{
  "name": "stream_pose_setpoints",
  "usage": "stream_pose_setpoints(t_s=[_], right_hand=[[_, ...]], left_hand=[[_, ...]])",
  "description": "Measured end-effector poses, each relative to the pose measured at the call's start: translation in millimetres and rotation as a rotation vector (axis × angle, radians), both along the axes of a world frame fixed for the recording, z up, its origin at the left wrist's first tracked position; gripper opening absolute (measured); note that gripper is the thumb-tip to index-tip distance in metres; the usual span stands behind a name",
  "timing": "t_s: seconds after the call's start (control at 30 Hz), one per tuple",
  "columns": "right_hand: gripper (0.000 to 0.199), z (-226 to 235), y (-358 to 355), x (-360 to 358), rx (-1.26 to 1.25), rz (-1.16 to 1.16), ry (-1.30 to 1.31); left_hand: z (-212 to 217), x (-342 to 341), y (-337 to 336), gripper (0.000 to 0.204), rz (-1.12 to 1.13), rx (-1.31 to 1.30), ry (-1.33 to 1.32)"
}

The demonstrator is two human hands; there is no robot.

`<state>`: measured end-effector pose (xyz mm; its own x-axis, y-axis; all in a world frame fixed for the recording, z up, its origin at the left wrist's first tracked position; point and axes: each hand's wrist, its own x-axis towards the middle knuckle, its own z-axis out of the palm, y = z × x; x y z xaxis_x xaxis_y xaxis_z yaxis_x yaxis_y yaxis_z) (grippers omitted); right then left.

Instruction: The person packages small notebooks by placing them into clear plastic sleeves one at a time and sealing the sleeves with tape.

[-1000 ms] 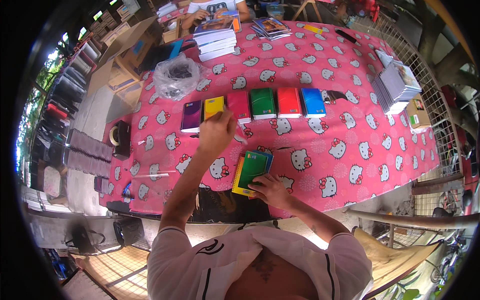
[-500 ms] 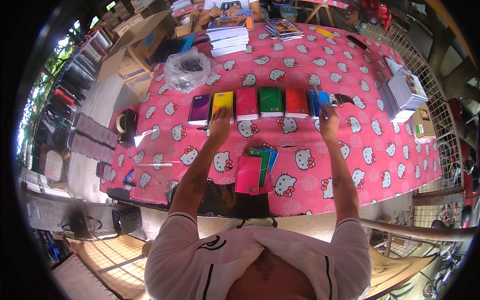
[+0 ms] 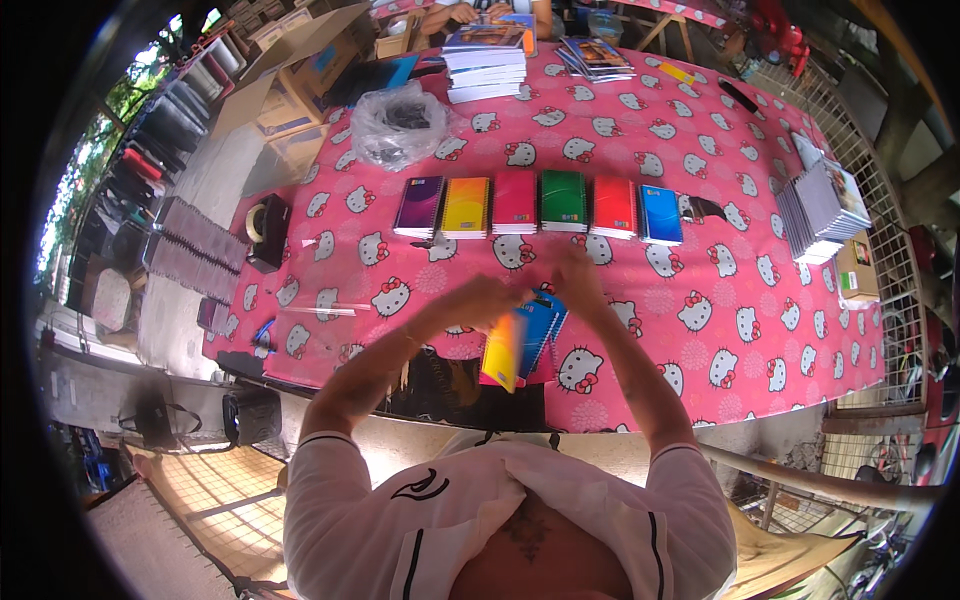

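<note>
Table (image 3: 820,300): pink cat-print cloth (image 3: 640,145) covers it
Notebook row (image 3: 515,200): six colours lie side by side, middle
Overlapping notebooks (image 3: 538,330): near
Plastic bag (image 3: 395,130): far left
Tape dispenser (image 3: 268,232): left

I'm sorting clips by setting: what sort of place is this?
Likely a small, partly open-air stationery workshop: a row of coloured notebook stacks, a tape dispenser and cardboard boxes suggest it.
</note>
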<state>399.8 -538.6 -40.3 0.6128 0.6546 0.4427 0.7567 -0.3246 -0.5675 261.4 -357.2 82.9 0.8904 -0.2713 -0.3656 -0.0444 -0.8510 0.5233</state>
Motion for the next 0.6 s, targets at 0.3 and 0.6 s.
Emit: stream_pose_setpoints(t_s=[0.3, 0.6], right_hand=[[0.041, 37, 48, 38, -0.197, -0.234, -0.229], [0.032, 16, -53, -71, 0.130, 0.154, 0.098]], left_hand=[[-125, 5, 218, 0.050, 1.123, 0.590, -0.824], [-14, -15, 151, 0.013, 0.970, -0.073, -1.105]])
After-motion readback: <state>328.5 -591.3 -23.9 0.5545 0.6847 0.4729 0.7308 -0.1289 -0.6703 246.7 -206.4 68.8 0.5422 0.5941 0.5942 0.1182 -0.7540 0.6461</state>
